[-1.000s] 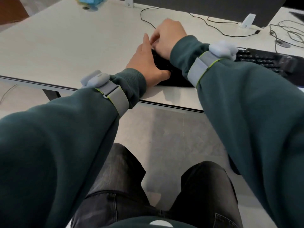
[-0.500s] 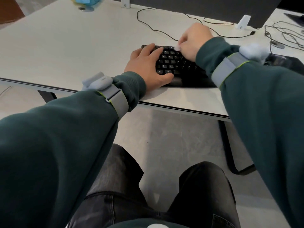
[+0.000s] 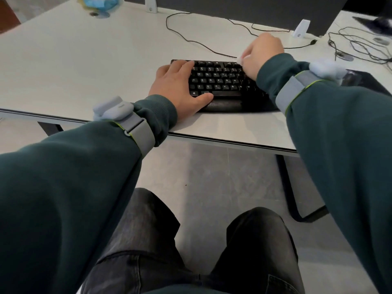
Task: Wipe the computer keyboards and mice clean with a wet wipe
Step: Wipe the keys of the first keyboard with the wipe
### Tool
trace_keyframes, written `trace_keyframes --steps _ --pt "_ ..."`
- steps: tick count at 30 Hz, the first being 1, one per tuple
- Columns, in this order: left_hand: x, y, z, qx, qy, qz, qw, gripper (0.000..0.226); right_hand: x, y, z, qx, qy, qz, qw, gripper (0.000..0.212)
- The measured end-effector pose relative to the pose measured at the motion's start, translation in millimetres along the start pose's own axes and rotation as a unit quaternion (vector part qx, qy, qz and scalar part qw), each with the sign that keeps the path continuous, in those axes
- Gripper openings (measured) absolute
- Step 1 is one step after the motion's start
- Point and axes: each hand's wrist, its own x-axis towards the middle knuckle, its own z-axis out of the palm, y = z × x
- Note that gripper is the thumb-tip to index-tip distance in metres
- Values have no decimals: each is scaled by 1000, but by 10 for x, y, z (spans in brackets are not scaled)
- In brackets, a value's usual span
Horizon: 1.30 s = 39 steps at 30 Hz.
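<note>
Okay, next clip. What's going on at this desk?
A seated person is cleaning a black keyboard on a white desk. The left hand lies flat on the keyboard's left end, apparently to steady it. The right hand pinches a small white wipe against the far row of keys, near the middle of the board. A thin black cable trails across the desk behind the keyboard.

My right sleeve (image 3: 275,79) hides the right end of the keyboard (image 3: 218,81); only a scrap of wet wipe (image 3: 240,59) shows from my right hand (image 3: 262,55).
</note>
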Motion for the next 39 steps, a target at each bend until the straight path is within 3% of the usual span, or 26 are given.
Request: trace_keyframes --steps 4,9,19,24,28,32,39 --pt "-12 6 4 0 3 1 1000 95 -25 -486 142 27 -35 -63 997 17" --pt "-2 -18 -2 -10 10 8 1000 90 12 -412 142 -65 -20 -76 995 20" --pt "-21 -16 -25 -26 4 4 1000 88 61 803 -179 -224 -7 66 972 28" --pt "-29 19 -28 -27 4 3 1000 87 -33 353 -117 -149 5 61 987 27" --pt "-33 12 -33 -27 -2 2 1000 95 -69 -226 96 -3 -6 -22 1000 28" --pt "-51 -45 -55 -29 -1 -1 1000 94 -78 -425 213 -8 -38 -83 996 29" --pt "-19 -11 -48 -36 5 8 999 88 138 838 -41 -190 46 63 979 22"
